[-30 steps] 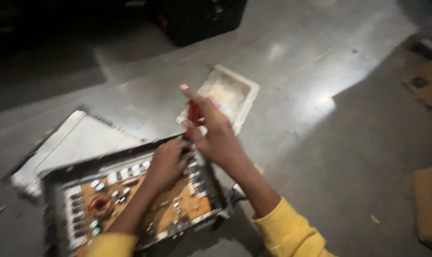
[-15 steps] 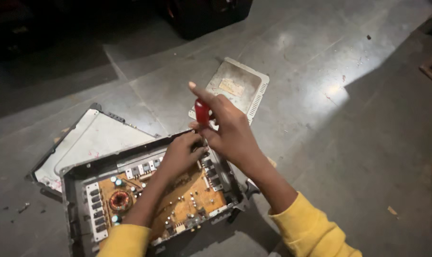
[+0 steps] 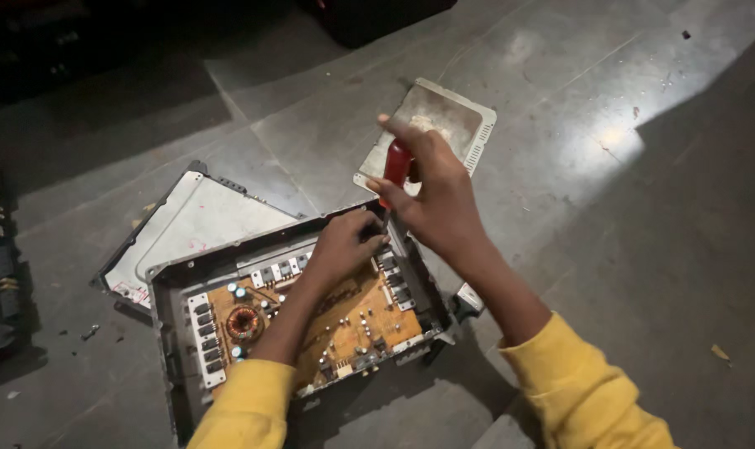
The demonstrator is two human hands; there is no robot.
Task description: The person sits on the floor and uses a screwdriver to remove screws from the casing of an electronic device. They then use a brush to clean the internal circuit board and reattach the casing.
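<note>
Right hand (image 3: pixel 444 204) grips red screwdriver (image 3: pixel 396 166) (upright) over orange board (image 3: pixel 344 320).

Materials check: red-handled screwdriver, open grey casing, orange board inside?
Red-handled screwdriver in the right hand: handle looks like glossy translucent plastic, catching light; thin shaft likely steel, barely visible. Open grey casing: dull sheet metal, by its thin folded walls. Orange circuit board: probably matte laminate, carrying a copper-wound coil. The left hand rests on the board's far edge.
</note>
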